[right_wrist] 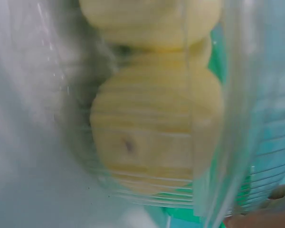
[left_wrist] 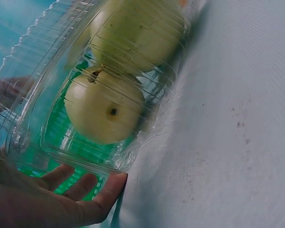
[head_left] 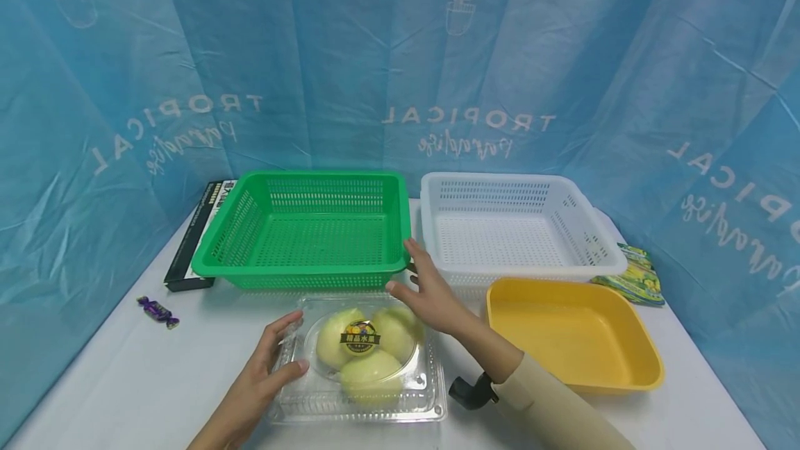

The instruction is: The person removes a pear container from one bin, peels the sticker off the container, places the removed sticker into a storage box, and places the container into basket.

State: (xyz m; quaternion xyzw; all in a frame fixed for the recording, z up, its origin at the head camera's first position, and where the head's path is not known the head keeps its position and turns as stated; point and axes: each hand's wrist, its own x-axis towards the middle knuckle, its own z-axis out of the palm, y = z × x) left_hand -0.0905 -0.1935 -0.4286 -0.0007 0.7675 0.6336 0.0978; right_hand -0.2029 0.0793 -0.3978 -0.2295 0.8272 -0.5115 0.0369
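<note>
The clear fruit box [head_left: 371, 360] sits near, before the green basket [head_left: 300, 271] — the left hand [head_left: 259, 370] at its left edge, the right hand [head_left: 432, 301] by its far right corner, both loosely spread.

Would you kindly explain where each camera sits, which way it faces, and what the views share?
Head: worn on the head, facing forward and down at the clear box and green basket; the left hand, right hand and beige sleeve show.
Left wrist: worn there, facing the box's side close up; fingers show at lower left.
Right wrist: worn there, facing the box closely; a blurred bit of hand shows at lower right.
Shared: both wrist views show pale fruit through clear plastic, with green behind.
</note>
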